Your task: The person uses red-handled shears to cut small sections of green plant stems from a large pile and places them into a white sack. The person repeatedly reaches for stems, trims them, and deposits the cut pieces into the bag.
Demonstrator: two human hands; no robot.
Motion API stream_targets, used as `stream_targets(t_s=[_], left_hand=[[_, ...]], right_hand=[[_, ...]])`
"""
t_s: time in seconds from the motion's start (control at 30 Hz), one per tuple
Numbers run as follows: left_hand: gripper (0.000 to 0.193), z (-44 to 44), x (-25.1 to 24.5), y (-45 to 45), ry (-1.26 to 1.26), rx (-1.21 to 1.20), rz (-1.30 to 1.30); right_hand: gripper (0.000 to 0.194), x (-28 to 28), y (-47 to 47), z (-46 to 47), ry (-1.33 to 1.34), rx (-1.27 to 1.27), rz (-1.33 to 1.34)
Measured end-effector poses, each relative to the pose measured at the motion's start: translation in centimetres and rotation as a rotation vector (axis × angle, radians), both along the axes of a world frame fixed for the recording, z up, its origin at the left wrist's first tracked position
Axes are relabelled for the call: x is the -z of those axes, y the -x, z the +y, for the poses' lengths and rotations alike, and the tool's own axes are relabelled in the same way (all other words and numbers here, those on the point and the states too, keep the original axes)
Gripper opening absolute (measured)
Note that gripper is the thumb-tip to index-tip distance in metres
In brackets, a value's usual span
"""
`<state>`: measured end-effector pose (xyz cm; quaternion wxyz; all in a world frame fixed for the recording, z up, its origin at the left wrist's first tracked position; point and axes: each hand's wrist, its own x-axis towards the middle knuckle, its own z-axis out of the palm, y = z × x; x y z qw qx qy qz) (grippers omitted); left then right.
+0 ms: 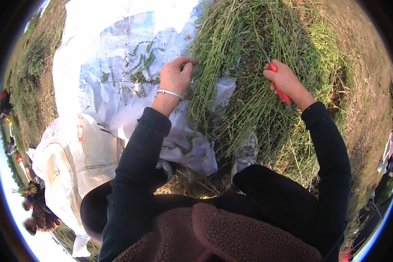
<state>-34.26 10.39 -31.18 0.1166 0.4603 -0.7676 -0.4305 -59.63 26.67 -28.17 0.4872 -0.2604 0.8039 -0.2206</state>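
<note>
My left hand point(177, 76), with a silver bracelet at the wrist, is over a white woven plastic sheet point(98, 101), at the left edge of a heap of cut green plants point(213, 59). Its thumb and forefinger come close together beside the stems; whether a sprig is between them I cannot tell. In my right hand point(284, 77) are red-handled snips point(279, 83), their thin metal blade pointing up and away into the heap. Several small green sprigs point(144, 64) lie scattered on the sheet left of my left hand.
A white woven sack point(95, 150) slumps at my left knee. My patterned shoe point(247, 152) is under the front stems of the heap. Dry grass point(370, 82) covers the ground at right. Other people point(41, 213) are at the far left rim, small and blurred.
</note>
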Motion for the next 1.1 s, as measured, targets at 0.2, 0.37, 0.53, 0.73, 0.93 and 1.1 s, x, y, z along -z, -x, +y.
stream_targets(t_s=[0.2, 0.37, 0.53, 0.73, 0.93, 1.1], left_hand=[[0.025, 0.3, 0.5, 4.6, 0.146, 0.079, 0.055], [0.015, -0.4, 2.1, 5.2, 0.027, -0.12, 0.204], [0.011, -0.8, 2.3, 3.3, -0.321, -0.335, 0.409], [0.01, -1.0, 1.5, 2.4, -0.472, -0.365, 0.498], [0.009, -1.1, 0.9, 1.8, -0.544, -0.331, 0.514], [0.011, -2.2, 0.8, 1.3, -0.44, -0.326, 0.396]], right_hand=[[0.023, -0.3, -0.7, -0.8, 0.01, -0.048, -0.024], [0.023, -1.8, -1.7, -2.0, 0.06, -0.107, -0.168], [0.027, -2.6, -4.1, -4.0, 0.001, -0.102, -0.524], [0.026, -1.6, -5.9, -6.8, -0.118, -0.159, -0.565], [0.024, -0.6, -6.4, -8.7, -0.07, -0.241, -0.506], [0.023, -0.5, -5.9, -7.9, -0.072, -0.202, -0.511]])
